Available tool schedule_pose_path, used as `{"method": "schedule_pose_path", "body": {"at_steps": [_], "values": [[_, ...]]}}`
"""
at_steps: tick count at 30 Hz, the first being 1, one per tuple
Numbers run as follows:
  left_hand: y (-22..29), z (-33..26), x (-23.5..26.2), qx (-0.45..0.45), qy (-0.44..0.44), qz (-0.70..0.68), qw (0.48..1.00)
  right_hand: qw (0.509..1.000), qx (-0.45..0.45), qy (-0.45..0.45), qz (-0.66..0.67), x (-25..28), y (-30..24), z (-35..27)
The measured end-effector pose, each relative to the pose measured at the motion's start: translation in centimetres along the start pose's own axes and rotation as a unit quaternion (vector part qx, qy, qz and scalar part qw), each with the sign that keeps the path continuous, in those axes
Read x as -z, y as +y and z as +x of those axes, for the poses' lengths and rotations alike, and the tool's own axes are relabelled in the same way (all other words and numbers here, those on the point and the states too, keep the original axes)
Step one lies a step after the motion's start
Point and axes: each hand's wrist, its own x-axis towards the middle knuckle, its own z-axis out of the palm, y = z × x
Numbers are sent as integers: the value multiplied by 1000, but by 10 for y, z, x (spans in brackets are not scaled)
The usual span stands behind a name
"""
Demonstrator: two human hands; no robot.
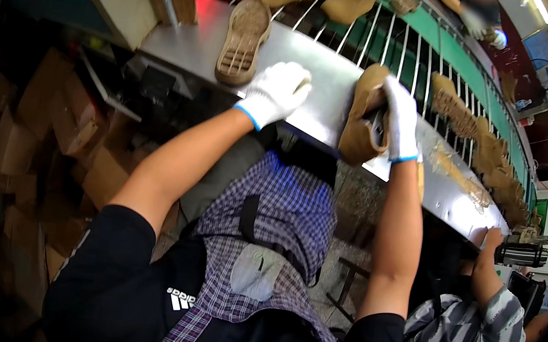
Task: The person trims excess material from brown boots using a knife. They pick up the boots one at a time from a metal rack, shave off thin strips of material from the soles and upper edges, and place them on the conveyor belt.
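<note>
My right hand (402, 119), in a white glove with a blue cuff, grips a tan shoe (357, 116) along its right side. The shoe points away from me, its dark opening partly covered by the fingers, and its heel end overhangs the near edge of the metal ledge (310, 110). To the left, my left hand (274, 93), gloved the same way, is over the ledge with its fingers curled in. Whether anything is inside them is hidden. Just beyond and left of it lies a tan shoe sole (244, 39) with a grid of hollows at its near end.
Behind the ledge runs a rack of metal rods (387, 40) over a green surface, carrying several tan shoes (351, 3). Cardboard boxes (77, 117) are piled at the left. A person in a striped shirt (467, 335) sits at the right; another person's gloved hand (474, 24) shows across the rack.
</note>
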Motion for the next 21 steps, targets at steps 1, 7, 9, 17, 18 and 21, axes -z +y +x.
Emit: {"method": "schedule_pose_path", "body": {"at_steps": [1, 7, 9, 17, 18, 21], "values": [[-4, -4, -5, -12, 17, 2, 1000, 1000, -9, 19, 1, -6, -8, -4], [-3, 8, -9, 59, -61, 31, 996, 995, -41, 49, 79, -8, -2, 9], [-10, 4, -12, 47, -41, 32, 998, 994, -66, 54, 66, -10, -6, 5], [-15, 0, -18, 11, -14, 41, 999, 995, -45, 53, 66, -14, -17, -4], [-16, 1, -20, 8, -9, 47, 999, 995, -44, 53, 71, -12, -17, -4], [-16, -1, -20, -1, 1, 47, 999, 995, -51, 55, 65, -11, -13, -3]]}}
